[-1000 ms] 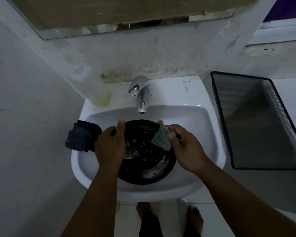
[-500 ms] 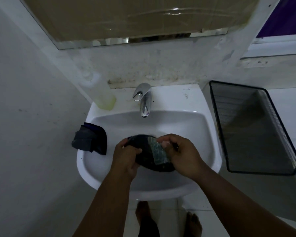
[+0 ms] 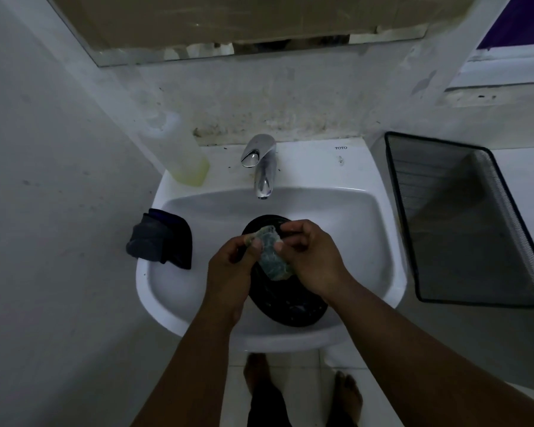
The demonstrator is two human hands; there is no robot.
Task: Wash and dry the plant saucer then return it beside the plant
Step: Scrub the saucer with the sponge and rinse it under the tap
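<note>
Over a white sink (image 3: 379, 241), a black saucer (image 3: 287, 306) is gripped by the left hand (image 3: 232, 272) and scrubbed with a sponge (image 3: 272, 257) pinched in the right hand (image 3: 315, 260); rinsing likely follows.

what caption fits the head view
Both hands scrub a black saucer with a sponge over the sink.

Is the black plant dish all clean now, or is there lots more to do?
Not yet. The saucer is in the sink, so it has reached the wash. In hand: the left hand holds its edge while the right hand pinches a sponge against it. The tap shows no running water, so rinsing looks left, then drying, maybe with the dark cloth on the rim, then carrying it back.
</note>
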